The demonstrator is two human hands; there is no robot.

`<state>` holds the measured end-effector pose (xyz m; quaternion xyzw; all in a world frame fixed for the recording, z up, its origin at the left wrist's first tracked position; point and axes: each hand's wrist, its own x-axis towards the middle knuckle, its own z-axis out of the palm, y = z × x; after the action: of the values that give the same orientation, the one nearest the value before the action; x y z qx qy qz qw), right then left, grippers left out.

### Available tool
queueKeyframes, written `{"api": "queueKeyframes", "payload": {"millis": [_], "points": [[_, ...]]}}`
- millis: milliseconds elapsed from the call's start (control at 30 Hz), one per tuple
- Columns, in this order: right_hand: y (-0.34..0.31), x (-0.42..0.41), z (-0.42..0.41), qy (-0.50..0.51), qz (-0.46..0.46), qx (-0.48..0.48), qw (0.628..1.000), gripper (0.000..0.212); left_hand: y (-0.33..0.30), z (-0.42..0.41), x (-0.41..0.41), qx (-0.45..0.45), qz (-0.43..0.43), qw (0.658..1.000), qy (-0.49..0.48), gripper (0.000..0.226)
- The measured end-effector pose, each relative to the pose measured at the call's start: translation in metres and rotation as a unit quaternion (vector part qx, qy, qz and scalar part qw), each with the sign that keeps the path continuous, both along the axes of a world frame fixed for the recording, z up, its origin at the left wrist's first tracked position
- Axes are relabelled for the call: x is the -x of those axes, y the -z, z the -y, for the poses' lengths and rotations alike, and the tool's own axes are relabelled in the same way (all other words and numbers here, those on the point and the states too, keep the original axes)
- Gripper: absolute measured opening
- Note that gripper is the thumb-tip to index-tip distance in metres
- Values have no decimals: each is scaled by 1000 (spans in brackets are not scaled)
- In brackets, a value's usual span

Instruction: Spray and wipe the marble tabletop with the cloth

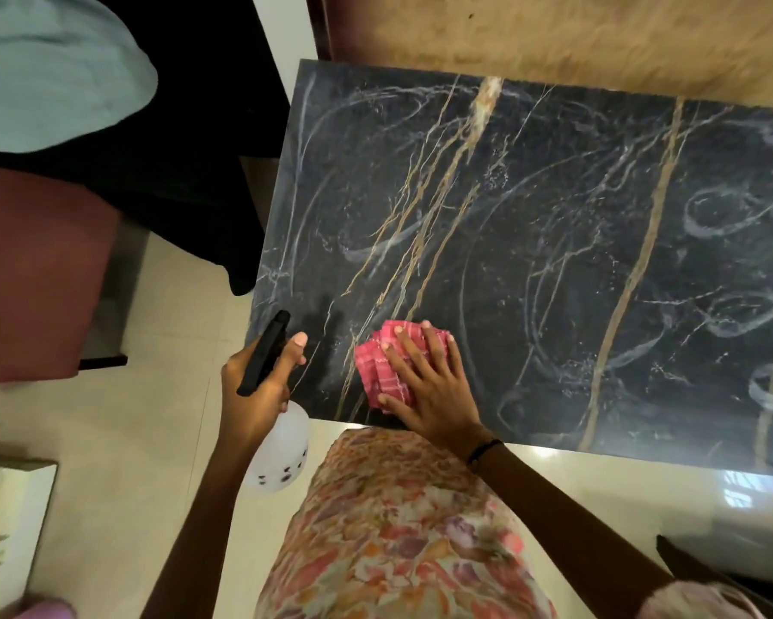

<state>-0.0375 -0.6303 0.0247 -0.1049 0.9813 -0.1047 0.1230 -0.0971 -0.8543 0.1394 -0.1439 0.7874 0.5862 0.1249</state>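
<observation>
1. Closest in: the left hand (259,386) has its grip curled round the black trigger head of a spray bottle (279,444), thumb up by the nozzle. The white plastic body hangs just off the near left corner of the tabletop (554,225), over the floor. It looks light and a bit slick, so I'd say the neck under the trigger is the sensible place to hold it, which is where it's held.

2. Next, the right hand (425,382) lies flat with fingers spread on the cloth (382,364), pressing it to the stone near the front edge, left of middle. No clenching, just an open palm pushing down.

3. The cloth is pink with a pale check, folded into a small wad. It's soft and floppy (probably bunches up if you drag it by one corner), so a flat palm on top seems the best hold.

4. Further out, the marble is dark grey-black with gold and white veins running front to back. Pale swirly streaks loop all over it, thickest toward the right, so my guess is there's plenty of wiping left.

5. Past the far edge there's a tan wall or panel.
</observation>
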Motion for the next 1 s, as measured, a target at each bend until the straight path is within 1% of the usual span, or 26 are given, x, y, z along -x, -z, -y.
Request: {"api": "queueKeyframes", "payload": {"millis": [100, 200, 267, 333, 400, 467, 600, 667, 733, 800, 867, 933, 1000], "points": [[3, 26, 42, -7, -3, 19, 1000, 69, 6, 3, -2, -8, 2, 1000, -13, 39], [9, 17, 73, -76, -3, 36, 996, 63, 9, 5, 1, -17, 3, 1000, -23, 43], [13, -1, 65, -115, -10, 37, 993, 62, 10, 6, 3, -13, -3, 1000, -26, 38], [17, -9, 41, -139, -36, 31, 989, 63, 11, 11, 5, -3, -4, 1000, -28, 33], [16, -4, 21, -135, -49, 24, 989, 64, 12, 16, 5, 13, -3, 999, -29, 31], [13, 13, 17, -104, -44, 15, 993, 65, 12, 21, 5, 18, -5, 999, -30, 32], [6, 57, 58, -28, -20, 28, 999, 67, 15, 29, 2, 16, 1, 999, -48, 35], [6, 64, 83, -39, -24, 43, 998, 65, 18, 32, -1, 18, -1, 999, -48, 37], [8, 52, 95, -82, -39, 66, 994, 60, 18, 33, -3, 19, 1, 999, -49, 43], [11, 29, 85, -139, -39, 65, 987, 58, 19, 33, -3, 22, 0, 998, -53, 44], [14, 15, 62, -177, -39, 45, 982, 63, 19, 33, -3, 25, -2, 998, -53, 39], [15, 19, 42, -176, -45, 37, 983, 63, 19, 34, -3, 24, -2, 998, -53, 38], [14, 39, 37, -138, -48, 37, 989, 63, 20, 36, -3, 25, 2, 998, -53, 39]]}}
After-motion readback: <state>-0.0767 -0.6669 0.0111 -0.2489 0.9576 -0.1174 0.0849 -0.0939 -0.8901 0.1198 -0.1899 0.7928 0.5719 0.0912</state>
